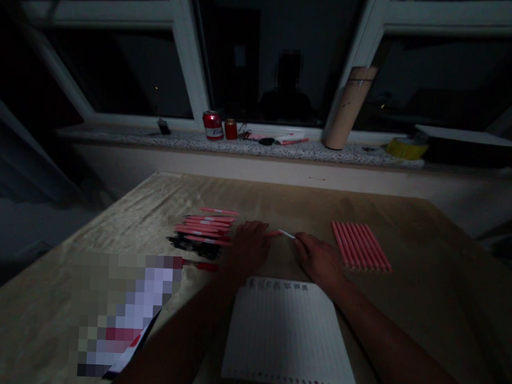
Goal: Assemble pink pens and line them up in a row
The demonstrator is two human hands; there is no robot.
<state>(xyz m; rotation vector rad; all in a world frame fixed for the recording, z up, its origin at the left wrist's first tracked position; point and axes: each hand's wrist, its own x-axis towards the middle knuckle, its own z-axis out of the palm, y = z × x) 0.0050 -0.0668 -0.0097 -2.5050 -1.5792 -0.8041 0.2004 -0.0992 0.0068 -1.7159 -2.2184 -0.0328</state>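
Over the middle of the table, my left hand [250, 247] is closed on a pink pen barrel [273, 233]. Facing it, my right hand [319, 258] pinches a thin white stick that looks like a pen refill [286, 234]. The stick's far tip meets or nearly meets the barrel's end; I cannot tell if it is inside. Left of my left hand lies a loose pile of pink pens [203, 226], with black pens [196, 246] at its near side. On the right, several pink pens [361, 246] lie side by side in a neat row.
A lined spiral notepad [290, 335] lies below my hands. A red pen [199, 265] and a partly blurred pale item [149, 300] are at left. On the sill stand a red can [212, 126], a small jar [230, 130], a wooden cylinder [350, 108] and yellow tape [406, 149].
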